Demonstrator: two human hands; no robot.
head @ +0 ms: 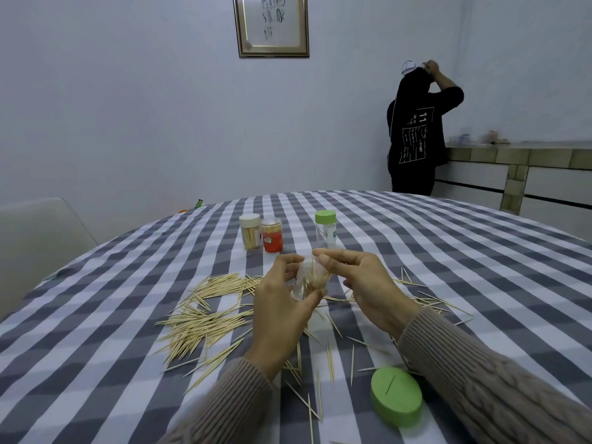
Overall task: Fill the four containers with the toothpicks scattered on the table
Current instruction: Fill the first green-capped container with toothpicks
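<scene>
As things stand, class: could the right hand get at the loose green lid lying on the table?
Probably yes. The green lid lies in the open beside the right forearm, nothing on it but a toothpick. But the right hand is pinching toothpicks at the clear container the left hand holds, so it must let go first.

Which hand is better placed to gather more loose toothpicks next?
The right hand. The left hand grips the clear container, so it is occupied; the right only pinches toothpicks at its mouth, and scattered toothpicks lie just beside it.
</scene>
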